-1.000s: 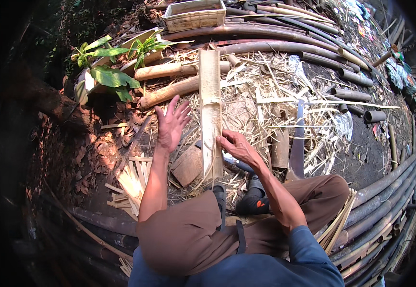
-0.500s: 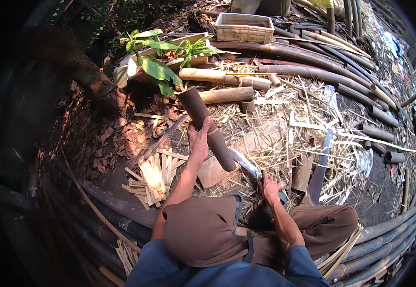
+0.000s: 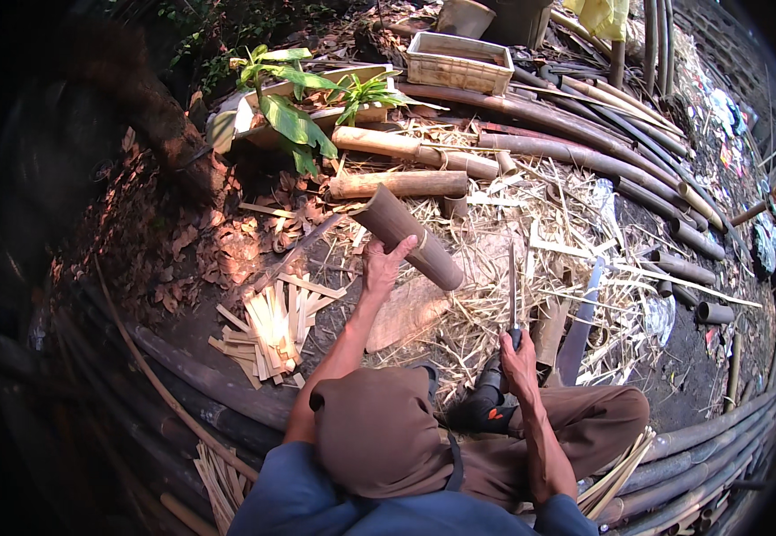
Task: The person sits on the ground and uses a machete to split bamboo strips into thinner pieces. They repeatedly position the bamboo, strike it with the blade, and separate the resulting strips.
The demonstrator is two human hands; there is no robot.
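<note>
My left hand (image 3: 386, 263) is closed round the lower side of a short brown bamboo section (image 3: 406, 234), its thumb lying on top near the node. The section is held in the air, tilted with its far end up and to the left. Below it is a flat wooden block (image 3: 403, 314) on the ground. In my right hand (image 3: 519, 362) is the dark handle of a knife (image 3: 512, 290). Its narrow blade points away from me, edge-on to view, apart from the bamboo.
Pale split bamboo strips (image 3: 276, 326) are heaped at the left. A long broad blade (image 3: 580, 326) lies among shavings (image 3: 495, 313) on the right. Beyond are bamboo logs (image 3: 397, 184), long poles (image 3: 575, 159), a leafy plant (image 3: 294, 121) and a cream crate (image 3: 459, 70). More poles (image 3: 674, 473) flank me.
The knife has swung from beside the bamboo's lower end to upright, farther right. My left hand has shifted the bamboo section slightly right, and it now lies at a flatter slant.
</note>
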